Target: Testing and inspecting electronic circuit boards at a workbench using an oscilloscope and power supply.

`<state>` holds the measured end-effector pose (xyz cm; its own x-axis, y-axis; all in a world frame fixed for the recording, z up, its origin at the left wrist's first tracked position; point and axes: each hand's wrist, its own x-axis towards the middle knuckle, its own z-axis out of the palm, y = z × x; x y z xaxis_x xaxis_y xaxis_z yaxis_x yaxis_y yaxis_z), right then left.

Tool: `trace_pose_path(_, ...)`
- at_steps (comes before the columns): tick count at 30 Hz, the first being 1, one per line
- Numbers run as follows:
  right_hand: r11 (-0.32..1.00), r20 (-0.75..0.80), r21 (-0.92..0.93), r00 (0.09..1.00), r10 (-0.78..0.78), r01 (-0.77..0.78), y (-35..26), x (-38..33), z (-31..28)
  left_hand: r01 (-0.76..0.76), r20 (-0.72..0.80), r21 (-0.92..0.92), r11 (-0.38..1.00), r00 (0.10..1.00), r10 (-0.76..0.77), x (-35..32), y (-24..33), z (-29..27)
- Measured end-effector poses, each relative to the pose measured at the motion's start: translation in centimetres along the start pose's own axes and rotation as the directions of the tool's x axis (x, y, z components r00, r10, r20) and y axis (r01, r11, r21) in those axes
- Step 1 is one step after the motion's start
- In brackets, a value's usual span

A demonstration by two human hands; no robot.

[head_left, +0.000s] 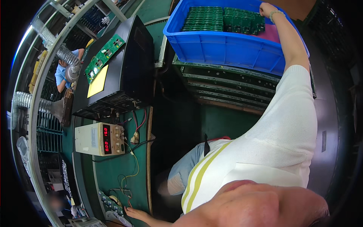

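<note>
My right hand (267, 9), a beaded bracelet at its wrist, reaches into the far right of a blue plastic bin (227, 49). Its fingers are curled at the end of a row of green circuit boards (244, 20) and seem to pinch the end board's edge. A second stack of boards (203, 19) stands to the left in the same bin. At the lower left, my left hand (136, 213) lies low over the bench with its fingers stretched out, holding nothing I can see. Beside its fingertips is a populated circuit board (109, 202) with thin wires near it.
A beige power supply (99, 139) with a red display sits on the green bench (132, 181). Behind it stands a black instrument (128, 64) carrying a green board (105, 56) and yellow note (97, 81). Another person (62, 73) is beyond the metal frame. The bin rests on a metal rack (227, 83).
</note>
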<state>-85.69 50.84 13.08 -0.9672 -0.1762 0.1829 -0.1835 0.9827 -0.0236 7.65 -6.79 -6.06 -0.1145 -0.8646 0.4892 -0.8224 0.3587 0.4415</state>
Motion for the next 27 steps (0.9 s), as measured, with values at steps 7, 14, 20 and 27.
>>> trace_pose_path(7, 0.989, 0.016, 0.146, 0.999, -0.029, 0.026, 5.5, 4.3, 8.2, -0.032, 0.023, 0.048, 0.998, 0.999, 0.031, 0.3, -1.6, 0.2)
trace_pose_path(14, 0.999, 0.038, 0.029, 0.999, -0.019, 0.018, 7.2, 6.4, 11.7, -0.047, 0.048, 0.093, 0.995, 0.998, 0.043, 0.2, -1.0, -0.1)
trace_pose_path(20, 0.970, -0.051, 0.211, 0.990, 0.130, -0.116, 7.6, 7.3, 13.0, -0.045, 0.051, 0.102, 0.994, 0.998, 0.040, 0.1, -1.1, -0.3)
trace_pose_path(27, 0.973, 0.216, 0.144, 0.966, 0.145, -0.178, 1.7, 5.0, 9.7, 0.006, 0.041, 0.074, 0.997, 0.999, -0.009, -0.7, 0.3, -1.6)
